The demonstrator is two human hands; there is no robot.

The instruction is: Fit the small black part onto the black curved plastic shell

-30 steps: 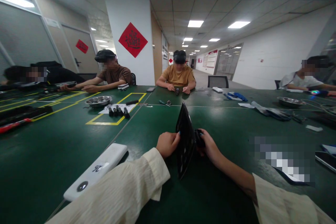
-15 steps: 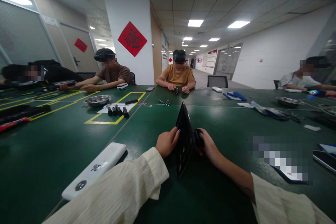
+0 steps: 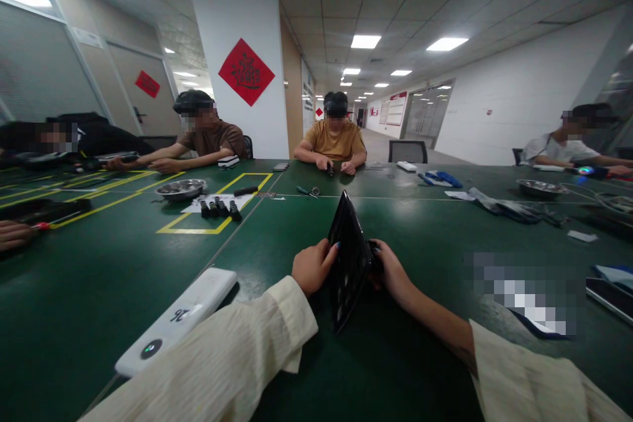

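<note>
Seated at a green table (image 3: pixel 277 250) in an office, a person in cream sleeves grasps a thin black panel (image 3: pixel 348 270) on edge, upright and slightly tilted, with the left hand (image 3: pixel 310 268), thumb against its face. The right hand (image 3: pixel 394 271) is clenched around a small black part (image 3: pixel 376 258) at the panel's right side; whether the two are joined cannot be told. To the left, a shallow metal bowl (image 3: pixel 180 196) sits at a corner of white paper (image 3: pixel 192 206), its contents too small to tell. Stubby black cylinders (image 3: pixel 219 210) stand on the paper, within a yellow tape outline (image 3: pixel 188 231). A second metal bowl (image 3: pixel 542 190) sits toward the right, its contents likewise unclear, near grey gloves (image 3: pixel 504 206). Beyond the panel lies a green-handled tool (image 3: pixel 308 192), well short of a co-worker in a mustard shirt (image 3: pixel 336 142) across the table. Green tabletop runs from the left hand to the tape and, on the other side, from the right hand to the gloves. The panel's lower edge hangs nearest the wearer, between the forearms, while a white device (image 3: pixel 177 320) lies just beside the left sleeve (image 3: pixel 212 359).
</note>
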